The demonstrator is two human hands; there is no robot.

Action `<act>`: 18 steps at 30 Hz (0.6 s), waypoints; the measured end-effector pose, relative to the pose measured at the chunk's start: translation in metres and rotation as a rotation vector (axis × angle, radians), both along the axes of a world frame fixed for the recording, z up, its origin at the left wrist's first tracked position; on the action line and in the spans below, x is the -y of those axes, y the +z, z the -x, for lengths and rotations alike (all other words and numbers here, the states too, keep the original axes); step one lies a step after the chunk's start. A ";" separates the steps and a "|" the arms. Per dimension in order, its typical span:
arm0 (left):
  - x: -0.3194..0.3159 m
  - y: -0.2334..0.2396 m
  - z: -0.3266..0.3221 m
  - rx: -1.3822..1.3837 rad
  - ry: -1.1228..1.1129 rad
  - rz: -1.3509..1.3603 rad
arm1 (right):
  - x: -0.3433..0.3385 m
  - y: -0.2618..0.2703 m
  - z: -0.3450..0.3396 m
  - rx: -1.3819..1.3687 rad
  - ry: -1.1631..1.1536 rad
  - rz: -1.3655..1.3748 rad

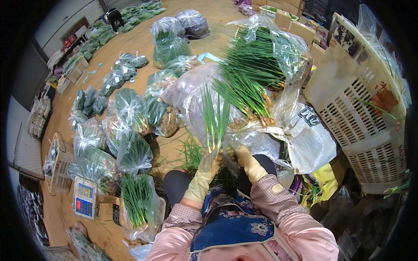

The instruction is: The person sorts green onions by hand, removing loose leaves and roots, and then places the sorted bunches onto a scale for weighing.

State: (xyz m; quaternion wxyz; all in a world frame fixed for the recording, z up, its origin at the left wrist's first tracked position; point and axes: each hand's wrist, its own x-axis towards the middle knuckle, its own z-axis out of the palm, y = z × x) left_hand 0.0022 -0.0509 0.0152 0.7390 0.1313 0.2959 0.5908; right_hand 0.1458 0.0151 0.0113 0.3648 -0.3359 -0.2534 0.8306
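My left hand [210, 164], in a pale rubber glove, is closed around the lower ends of a few green onions [214, 130], whose leaves point up and away from me. My right hand [240, 155], gloved too, is just to the right with its fingers curled; whether anything thin is between them cannot be told. Beyond the hands, a large pile of green onions [258, 65] with rooty ends lies on plastic. Loose green leaves [192, 153] lie on the floor below. An open plastic bag of green onions [137, 199] rests on a scale to my left.
The scale's display panel [85, 198] stands at the left. Several filled plastic bags [127, 107] cover the floor beyond it. A tall slatted plastic basket [362, 107] leans at the right, near a white sack [310, 140]. Another person [114, 18] bends over bagged greens far off.
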 end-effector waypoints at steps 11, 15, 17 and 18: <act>0.024 -0.005 0.011 -0.053 0.076 0.069 | 0.003 0.018 0.044 0.107 0.060 0.040; 0.026 0.011 -0.001 -0.296 0.140 0.007 | -0.004 -0.018 0.039 0.416 0.048 -0.058; 0.026 0.016 -0.004 -0.438 0.183 -0.047 | -0.013 -0.027 0.031 0.881 0.380 -0.701; 0.025 0.016 0.001 -0.472 0.191 -0.068 | -0.014 -0.027 0.027 1.043 0.479 -1.019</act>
